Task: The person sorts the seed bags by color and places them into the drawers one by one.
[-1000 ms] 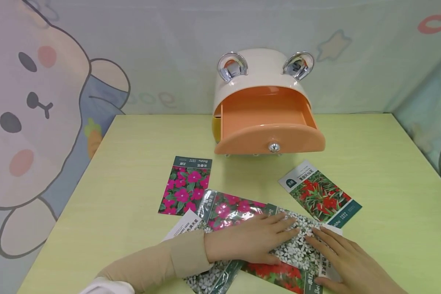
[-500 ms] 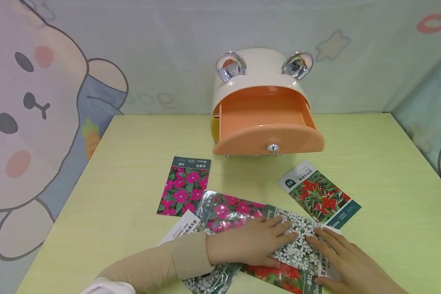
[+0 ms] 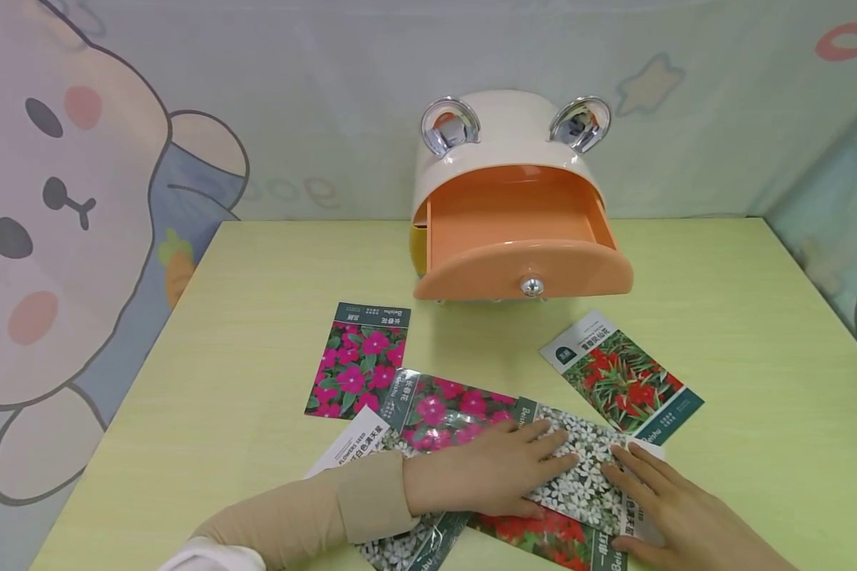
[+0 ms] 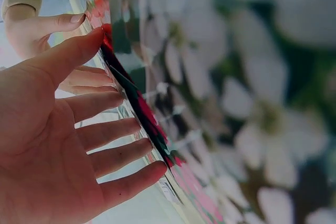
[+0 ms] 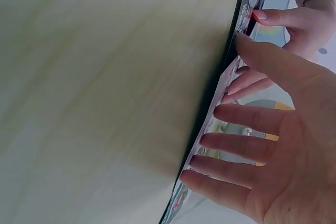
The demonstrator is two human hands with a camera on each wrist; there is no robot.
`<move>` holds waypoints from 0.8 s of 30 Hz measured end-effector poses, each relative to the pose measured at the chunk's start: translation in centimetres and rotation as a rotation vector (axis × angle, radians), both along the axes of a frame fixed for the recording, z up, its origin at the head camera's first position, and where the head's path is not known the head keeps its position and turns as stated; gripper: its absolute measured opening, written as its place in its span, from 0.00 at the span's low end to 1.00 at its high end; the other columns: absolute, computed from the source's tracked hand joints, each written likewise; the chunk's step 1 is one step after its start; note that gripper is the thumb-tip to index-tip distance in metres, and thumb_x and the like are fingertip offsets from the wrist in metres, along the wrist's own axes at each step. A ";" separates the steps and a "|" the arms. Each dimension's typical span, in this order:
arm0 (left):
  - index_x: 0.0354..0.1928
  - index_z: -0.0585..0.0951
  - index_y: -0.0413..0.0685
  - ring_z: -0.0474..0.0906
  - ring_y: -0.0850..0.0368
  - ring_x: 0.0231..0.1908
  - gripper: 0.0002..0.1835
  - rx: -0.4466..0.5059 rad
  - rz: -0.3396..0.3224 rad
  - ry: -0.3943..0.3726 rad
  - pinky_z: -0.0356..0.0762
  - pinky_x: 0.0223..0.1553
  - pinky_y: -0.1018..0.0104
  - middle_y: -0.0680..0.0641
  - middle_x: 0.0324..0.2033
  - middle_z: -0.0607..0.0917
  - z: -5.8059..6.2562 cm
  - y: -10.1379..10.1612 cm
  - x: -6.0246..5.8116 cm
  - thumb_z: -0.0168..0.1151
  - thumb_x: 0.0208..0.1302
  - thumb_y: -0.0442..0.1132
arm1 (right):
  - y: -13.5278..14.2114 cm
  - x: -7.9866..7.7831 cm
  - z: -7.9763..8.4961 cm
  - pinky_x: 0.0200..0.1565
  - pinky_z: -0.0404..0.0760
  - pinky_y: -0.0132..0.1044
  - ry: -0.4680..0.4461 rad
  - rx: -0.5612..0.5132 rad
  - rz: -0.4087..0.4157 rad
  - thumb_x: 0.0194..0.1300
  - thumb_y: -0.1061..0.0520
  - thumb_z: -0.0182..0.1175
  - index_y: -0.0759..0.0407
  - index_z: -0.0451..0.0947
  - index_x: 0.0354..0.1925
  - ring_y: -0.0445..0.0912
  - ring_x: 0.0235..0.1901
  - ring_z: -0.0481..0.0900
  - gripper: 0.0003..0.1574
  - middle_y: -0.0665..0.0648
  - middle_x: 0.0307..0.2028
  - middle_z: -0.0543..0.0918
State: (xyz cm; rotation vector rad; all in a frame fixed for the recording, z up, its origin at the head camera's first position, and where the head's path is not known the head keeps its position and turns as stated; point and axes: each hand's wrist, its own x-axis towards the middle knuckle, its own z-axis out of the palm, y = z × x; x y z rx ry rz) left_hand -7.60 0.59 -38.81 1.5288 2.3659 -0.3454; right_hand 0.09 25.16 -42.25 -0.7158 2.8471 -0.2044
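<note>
My left hand (image 3: 496, 469) lies palm down with fingers spread across a white-flower seed packet (image 3: 578, 476). At that packet's right end rest the fingertips of my right hand (image 3: 685, 507), fingers extended. Both wrist views show straight fingers touching the packets. A pink-flower packet (image 3: 446, 408) and a red-flower packet (image 3: 532, 533) overlap the white-flower one. Another white-flower packet (image 3: 400, 547) shows partly beneath my left forearm. Apart from the pile lie a pink-flower packet (image 3: 360, 365) on the left and a red-flower packet (image 3: 624, 381) on the right.
Behind the packets stands a white drawer box (image 3: 517, 119) with silver ears. Its orange drawer (image 3: 521, 270) is pulled out, with nothing seen inside. All sit on a pale yellow table (image 3: 243, 317) against a patterned cloth (image 3: 314, 95).
</note>
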 end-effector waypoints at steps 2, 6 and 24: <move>0.75 0.50 0.67 0.50 0.58 0.75 0.41 0.004 0.003 -0.007 0.65 0.69 0.60 0.57 0.76 0.52 0.1 0.0 0.0 0.48 0.64 0.68 | 0.0 0.0 0.0 0.55 0.77 0.57 -0.012 -0.002 -0.006 0.55 0.26 0.58 0.58 0.71 0.64 0.64 0.64 0.68 0.50 0.62 0.65 0.72; 0.75 0.52 0.66 0.51 0.57 0.75 0.39 0.011 0.002 -0.016 0.66 0.68 0.60 0.56 0.75 0.53 0.2 0.0 0.0 0.49 0.65 0.65 | -0.1 0.0 -0.1 0.53 0.79 0.56 -0.020 -0.006 -0.014 0.55 0.27 0.60 0.58 0.71 0.64 0.64 0.64 0.68 0.50 0.62 0.65 0.72; 0.74 0.56 0.64 0.56 0.57 0.73 0.32 0.078 -0.036 -0.024 0.65 0.69 0.60 0.55 0.74 0.59 0.8 -0.4 0.0 0.41 0.72 0.62 | -0.2 1.1 0.8 0.40 0.86 0.41 0.093 0.034 0.068 0.59 0.38 0.63 0.57 0.80 0.55 0.54 0.49 0.83 0.32 0.58 0.54 0.82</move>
